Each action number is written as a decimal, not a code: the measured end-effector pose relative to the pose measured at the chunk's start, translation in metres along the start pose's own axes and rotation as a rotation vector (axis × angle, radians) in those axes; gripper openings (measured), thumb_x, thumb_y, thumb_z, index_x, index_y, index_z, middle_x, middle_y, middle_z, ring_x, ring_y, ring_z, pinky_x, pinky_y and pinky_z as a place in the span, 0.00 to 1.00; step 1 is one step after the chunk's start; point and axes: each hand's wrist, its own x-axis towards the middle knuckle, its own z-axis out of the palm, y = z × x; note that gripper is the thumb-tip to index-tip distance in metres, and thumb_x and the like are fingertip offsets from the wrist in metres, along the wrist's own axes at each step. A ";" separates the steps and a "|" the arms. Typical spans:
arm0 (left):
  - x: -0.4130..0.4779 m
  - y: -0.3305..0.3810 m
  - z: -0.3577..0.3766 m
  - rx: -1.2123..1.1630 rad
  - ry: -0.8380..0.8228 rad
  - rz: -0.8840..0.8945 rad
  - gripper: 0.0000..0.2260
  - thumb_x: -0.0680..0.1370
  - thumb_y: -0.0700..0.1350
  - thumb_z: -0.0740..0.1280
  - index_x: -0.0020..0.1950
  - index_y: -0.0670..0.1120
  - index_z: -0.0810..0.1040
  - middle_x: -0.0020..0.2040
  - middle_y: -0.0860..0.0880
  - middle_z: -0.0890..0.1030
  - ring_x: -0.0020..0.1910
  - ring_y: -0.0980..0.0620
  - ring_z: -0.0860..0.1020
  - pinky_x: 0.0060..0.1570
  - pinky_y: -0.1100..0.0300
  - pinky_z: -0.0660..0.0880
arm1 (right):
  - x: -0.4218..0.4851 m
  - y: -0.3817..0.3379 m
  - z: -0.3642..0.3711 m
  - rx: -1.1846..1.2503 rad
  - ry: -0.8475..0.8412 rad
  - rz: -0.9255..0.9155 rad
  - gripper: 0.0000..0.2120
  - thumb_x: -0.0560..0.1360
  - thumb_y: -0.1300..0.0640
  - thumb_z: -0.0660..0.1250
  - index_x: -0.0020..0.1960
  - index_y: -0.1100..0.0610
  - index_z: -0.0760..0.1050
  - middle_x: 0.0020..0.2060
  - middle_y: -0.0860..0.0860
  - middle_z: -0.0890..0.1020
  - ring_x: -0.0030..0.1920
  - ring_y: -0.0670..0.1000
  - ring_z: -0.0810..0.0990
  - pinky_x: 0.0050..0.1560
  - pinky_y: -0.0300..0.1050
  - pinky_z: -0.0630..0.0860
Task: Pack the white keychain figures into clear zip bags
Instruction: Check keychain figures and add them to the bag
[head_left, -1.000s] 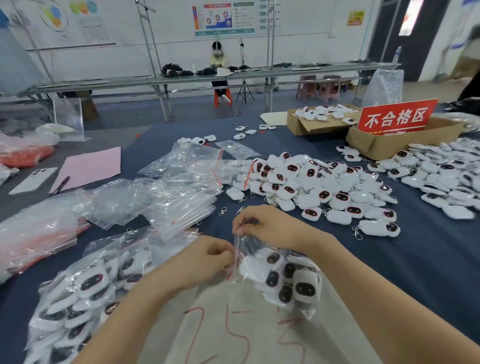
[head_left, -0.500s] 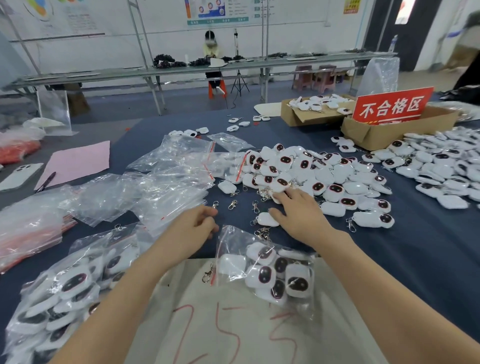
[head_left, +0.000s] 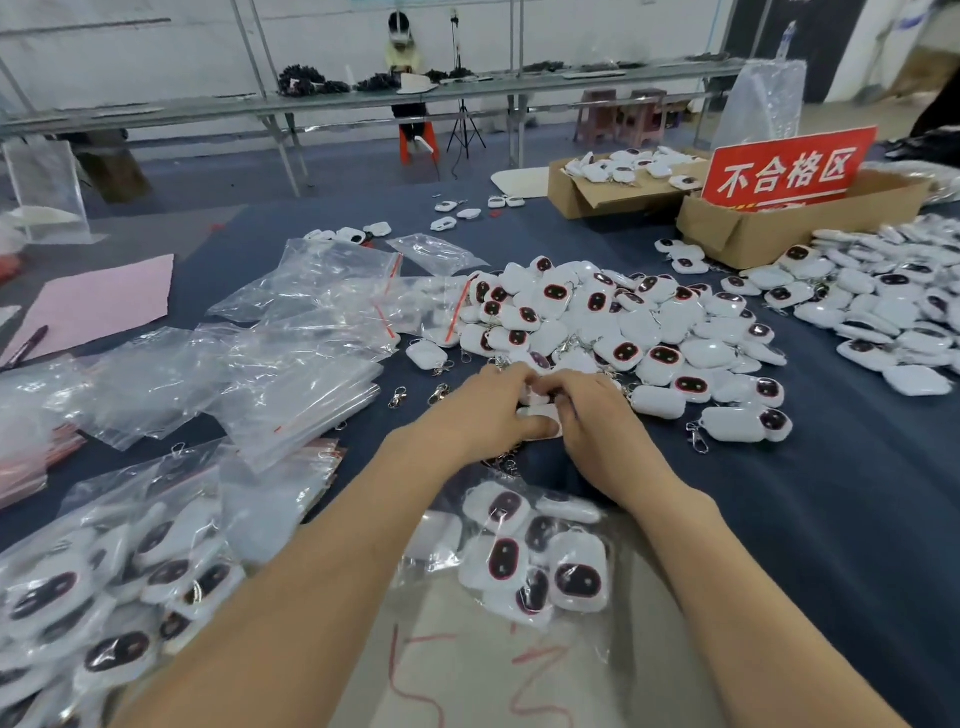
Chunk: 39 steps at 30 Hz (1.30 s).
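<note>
Hands (head_left: 488, 410) (head_left: 597, 423) met, gripping figures (head_left: 539, 414); sign (head_left: 787, 156) 不合格区.

The figures (head_left: 613, 312) are hard white plastic, smooth and glossy, each with a dark, shiny face panel rimmed in red. Their clasps (head_left: 696, 439) are bright, polished metal. The bags (head_left: 291, 374) are thin clear plastic film, crinkled and catching highlights, with a red strip along the zip. The worktop (head_left: 831, 493) is covered in dark blue cloth, matt and smooth. The boxes (head_left: 737, 234) are brown cardboard, matt, with bent flaps. The sign (head_left: 784, 166) is red with white characters and looks smooth, with a slight sheen. The pink sheet (head_left: 104, 301) looks like matt paper. The pale sheet (head_left: 467, 675) nearest the camera is matt and marked in red; whether it is paper or plastic cannot be told.
</note>
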 end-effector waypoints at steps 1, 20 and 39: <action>0.001 0.002 0.000 -0.008 0.000 0.012 0.24 0.78 0.56 0.71 0.70 0.50 0.69 0.58 0.50 0.73 0.54 0.50 0.73 0.49 0.59 0.71 | 0.000 0.001 0.000 0.031 -0.001 0.024 0.16 0.83 0.63 0.56 0.63 0.51 0.76 0.55 0.48 0.78 0.60 0.48 0.70 0.60 0.42 0.66; -0.024 -0.008 -0.004 -0.312 0.381 0.271 0.09 0.78 0.45 0.72 0.56 0.54 0.78 0.55 0.54 0.75 0.56 0.58 0.74 0.54 0.71 0.68 | 0.004 -0.008 -0.009 1.018 -0.041 0.117 0.12 0.78 0.59 0.70 0.61 0.50 0.80 0.42 0.48 0.85 0.43 0.46 0.81 0.51 0.40 0.77; -0.015 -0.009 0.002 -0.726 0.389 0.085 0.08 0.82 0.45 0.68 0.59 0.44 0.81 0.50 0.43 0.85 0.45 0.55 0.82 0.45 0.62 0.80 | 0.005 -0.016 -0.003 1.295 -0.001 0.252 0.14 0.71 0.56 0.72 0.56 0.57 0.83 0.52 0.57 0.86 0.55 0.55 0.85 0.53 0.43 0.82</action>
